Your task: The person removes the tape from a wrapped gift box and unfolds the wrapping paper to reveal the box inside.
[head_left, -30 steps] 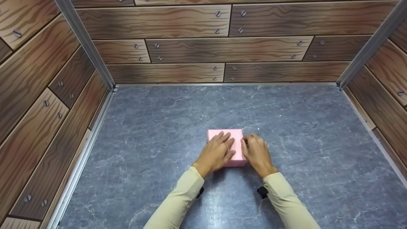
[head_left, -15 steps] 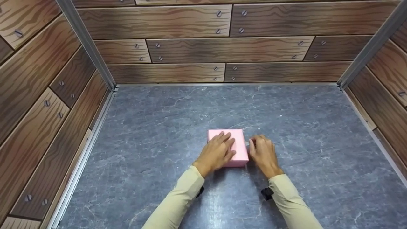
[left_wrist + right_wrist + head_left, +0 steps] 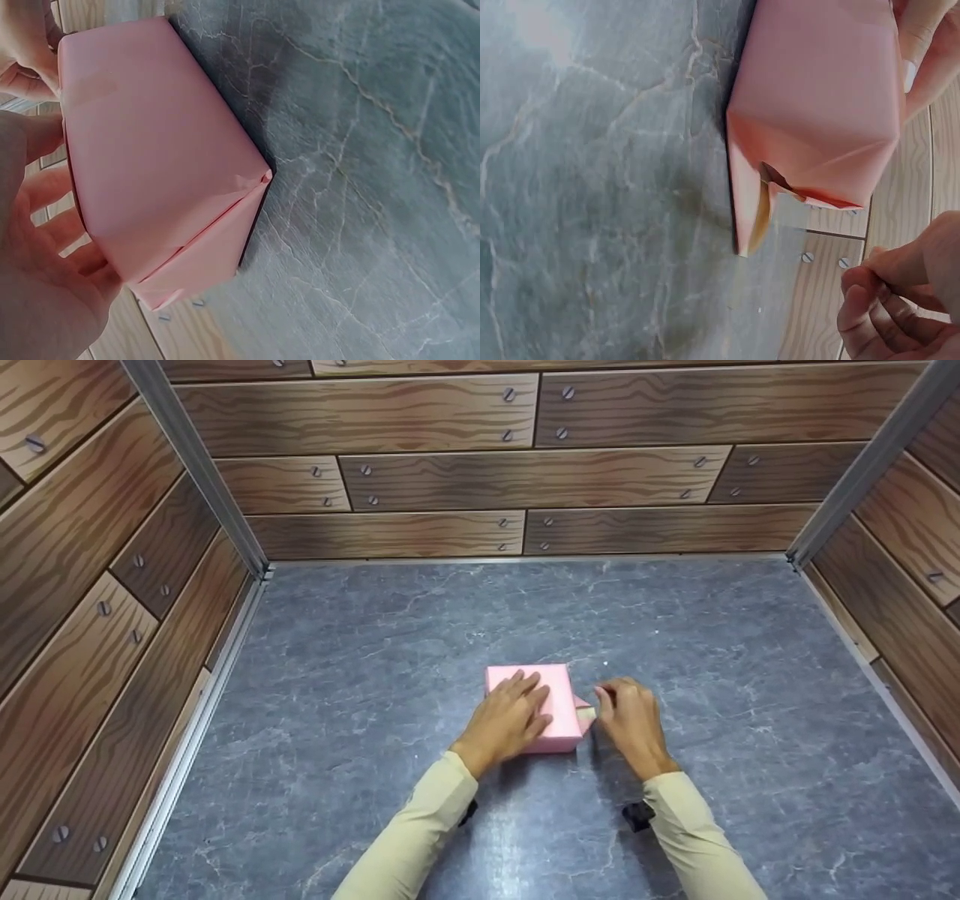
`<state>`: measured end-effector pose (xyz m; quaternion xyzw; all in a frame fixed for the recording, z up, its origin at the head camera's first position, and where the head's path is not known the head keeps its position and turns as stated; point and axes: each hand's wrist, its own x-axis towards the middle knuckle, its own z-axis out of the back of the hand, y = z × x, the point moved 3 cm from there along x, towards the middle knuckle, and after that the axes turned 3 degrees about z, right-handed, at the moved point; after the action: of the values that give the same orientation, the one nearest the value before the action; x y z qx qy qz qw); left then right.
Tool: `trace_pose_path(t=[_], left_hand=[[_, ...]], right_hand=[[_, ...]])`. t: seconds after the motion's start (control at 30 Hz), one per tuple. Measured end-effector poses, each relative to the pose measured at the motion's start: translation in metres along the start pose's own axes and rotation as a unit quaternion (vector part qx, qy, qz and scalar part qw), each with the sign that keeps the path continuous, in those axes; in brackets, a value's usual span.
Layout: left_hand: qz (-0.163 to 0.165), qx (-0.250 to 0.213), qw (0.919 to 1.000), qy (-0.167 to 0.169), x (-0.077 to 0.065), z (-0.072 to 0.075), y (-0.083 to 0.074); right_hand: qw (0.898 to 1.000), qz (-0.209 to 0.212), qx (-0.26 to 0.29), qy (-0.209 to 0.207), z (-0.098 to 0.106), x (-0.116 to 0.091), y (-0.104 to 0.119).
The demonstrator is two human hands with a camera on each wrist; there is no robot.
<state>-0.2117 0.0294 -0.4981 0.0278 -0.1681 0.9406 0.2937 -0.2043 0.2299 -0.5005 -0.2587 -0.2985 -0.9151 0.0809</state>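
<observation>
A box wrapped in pink paper lies on the marbled grey surface in the head view. My left hand rests on its top with fingers spread; the left wrist view shows that hand along the box's edge. At the box's right end a folded paper flap sticks out, its paler inner side showing, beside a small translucent patch that looks like tape. Just right of the flap, my right hand is apart from the box. Its thumb meets the curled index finger, and nothing shows between them.
The grey surface spreads around the box on all sides. Wood-patterned panels with printed screws stand at the back and both sides. Metal profiles run up the corners.
My right hand has moved away from the box's right side, to the right. The end flap now stands out from that side. My left hand has stayed on top.
</observation>
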Motion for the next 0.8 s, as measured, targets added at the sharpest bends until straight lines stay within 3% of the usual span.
trace_pose_path(t=[0.33, 0.63, 0.8], left_hand=[[0.000, 0.006, 0.9999, -0.011, 0.001, -0.002, -0.001], [-0.009, 0.002, 0.9997, -0.021, 0.001, -0.001, 0.000], [-0.018, 0.013, 0.9993, -0.030, 0.000, -0.001, 0.002]], right_hand=[[0.999, -0.010, 0.019, 0.048, 0.008, 0.001, 0.020], [0.988, 0.061, 0.044, 0.134, 0.007, -0.014, 0.048], [0.985, 0.103, 0.012, 0.136, 0.003, -0.026, 0.058]])
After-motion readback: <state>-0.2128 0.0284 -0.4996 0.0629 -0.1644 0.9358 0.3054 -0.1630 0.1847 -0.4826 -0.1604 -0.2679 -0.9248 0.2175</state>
